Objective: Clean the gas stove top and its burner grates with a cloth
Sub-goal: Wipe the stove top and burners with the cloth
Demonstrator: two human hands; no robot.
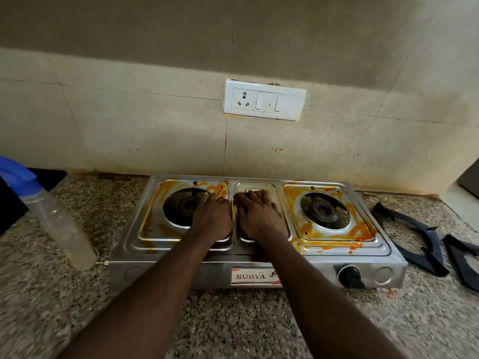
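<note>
A steel two-burner gas stove [261, 255] stands on the granite counter, smeared with orange stains around both burner wells. My left hand [212, 218] lies flat on the right edge of the left burner well [178, 208]. My right hand [255, 216] lies flat on the stove's middle panel, fingers pointing to the wall. The right burner [324, 209] is uncovered. Two dark burner grates [412, 239] lie on the counter to the right of the stove. No cloth is in view.
A clear spray bottle with a blue head [55, 218] stands left of the stove. A black knob [350, 277] sits on the stove's front. A white socket and switch plate [264, 99] is on the tiled wall behind. A dark object [15, 198] sits at the far left.
</note>
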